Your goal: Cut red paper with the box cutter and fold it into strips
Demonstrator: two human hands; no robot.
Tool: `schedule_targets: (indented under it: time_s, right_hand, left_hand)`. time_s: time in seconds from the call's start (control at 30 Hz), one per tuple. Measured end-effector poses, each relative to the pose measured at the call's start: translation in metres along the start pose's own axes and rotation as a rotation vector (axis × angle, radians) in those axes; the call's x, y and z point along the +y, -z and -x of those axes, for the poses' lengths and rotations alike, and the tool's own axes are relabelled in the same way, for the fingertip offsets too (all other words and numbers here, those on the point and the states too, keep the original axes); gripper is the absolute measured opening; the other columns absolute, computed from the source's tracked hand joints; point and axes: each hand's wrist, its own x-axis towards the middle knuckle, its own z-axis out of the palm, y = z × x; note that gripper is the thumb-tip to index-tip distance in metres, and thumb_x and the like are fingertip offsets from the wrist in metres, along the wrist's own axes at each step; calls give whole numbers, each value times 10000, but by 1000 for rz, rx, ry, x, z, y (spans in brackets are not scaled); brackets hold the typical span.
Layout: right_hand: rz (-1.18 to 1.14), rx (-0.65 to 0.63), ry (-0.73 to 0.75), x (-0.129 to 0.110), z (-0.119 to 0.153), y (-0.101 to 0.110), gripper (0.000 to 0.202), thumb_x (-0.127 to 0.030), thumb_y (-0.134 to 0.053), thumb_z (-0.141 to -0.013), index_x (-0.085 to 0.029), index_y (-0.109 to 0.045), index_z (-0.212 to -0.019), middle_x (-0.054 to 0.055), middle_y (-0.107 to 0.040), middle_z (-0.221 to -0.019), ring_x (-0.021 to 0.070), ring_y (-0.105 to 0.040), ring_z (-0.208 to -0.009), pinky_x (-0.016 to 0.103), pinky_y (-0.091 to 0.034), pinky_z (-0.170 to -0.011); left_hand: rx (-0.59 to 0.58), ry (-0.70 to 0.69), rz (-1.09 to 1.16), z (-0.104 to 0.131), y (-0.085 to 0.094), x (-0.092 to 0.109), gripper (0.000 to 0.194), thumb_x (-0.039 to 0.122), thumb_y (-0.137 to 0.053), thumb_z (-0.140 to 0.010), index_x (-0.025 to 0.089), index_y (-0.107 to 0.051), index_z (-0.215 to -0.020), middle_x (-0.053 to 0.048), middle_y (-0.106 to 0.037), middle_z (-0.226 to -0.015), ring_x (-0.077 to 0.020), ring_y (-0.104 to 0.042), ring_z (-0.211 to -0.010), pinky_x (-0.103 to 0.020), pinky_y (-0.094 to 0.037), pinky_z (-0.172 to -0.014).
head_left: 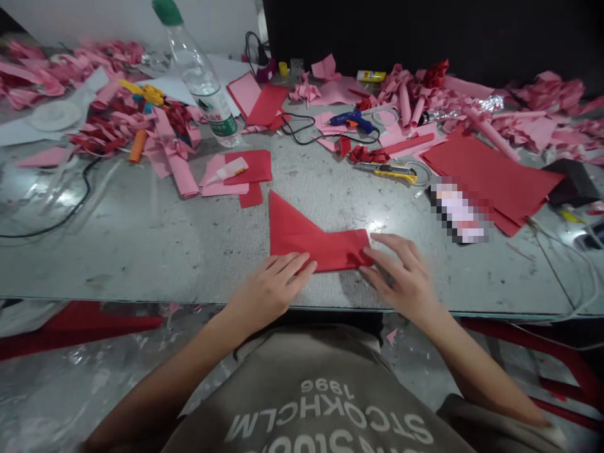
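Observation:
A folded sheet of red paper (314, 245) lies near the front edge of the table, with a pointed flap rising at its left side and a straight band running to the right. My left hand (278, 280) rests on its lower left part, fingers stretched out flat. At the paper's right end is my right hand (399, 270), its fingers spread and apart, with some fingertips touching the corner and edge. Neither hand is closed around the paper. Behind the left part of the sheet lie smaller red and pink paper pieces (257, 165) with a small white tube (231, 170) on top.
A water bottle (202, 82) stands at the back left among crumpled pink paper (174, 163). Further back are a blue glue gun (353, 121) with its cord and a yellow utility knife (389, 171). On the right lie a phone (457, 211) and large red sheets (495, 170).

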Motion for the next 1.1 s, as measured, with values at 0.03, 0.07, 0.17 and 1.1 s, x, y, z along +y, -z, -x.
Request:
schedule_targets:
  time_s: [0.03,0.07,0.17,1.1]
  right_hand:
    - [23,-48,57,-1,1,1,638,-313,-715,-1038,-465,-516,-1625,62,-654,-1575,404,-637,-1409,633,-560,-1130]
    - [38,-105,99,-2,1,2,616,-327,-718,-1042,-447,-529,-1617,59,-653,-1587,402,-633,-1420,631,-559,-1132]
    - [42,-198,107,-1,-1,0,536,-351,-682,-1072,-374,-575,-1596,74,-640,-1616,386,-624,-1442,622,-553,-1156]
    - [-480,211,-9,-14,-89,71,177,-197,-823,-972,-290,-849,-1120,5,-873,-1010,184,-817,-841,283,-645,-755]
  left_hand:
    - [10,-17,-20,0,1,0,507,57,-543,-1021,102,-620,-1520,-180,-706,-1493,-331,-697,-1327,-497,-606,-1089]
    - [17,-32,-39,-1,2,0,488,48,-548,-1014,86,-637,-1493,-181,-722,-1459,-330,-710,-1283,-490,-619,-1053]
    - [40,-59,-95,-4,6,1,432,45,-525,-1025,71,-672,-1431,-175,-764,-1357,-315,-738,-1167,-459,-638,-959]
    - [135,-50,62,-84,141,-60,443,501,-508,-1159,257,-595,-1518,-36,-830,-1269,-194,-814,-1041,-292,-536,-850]
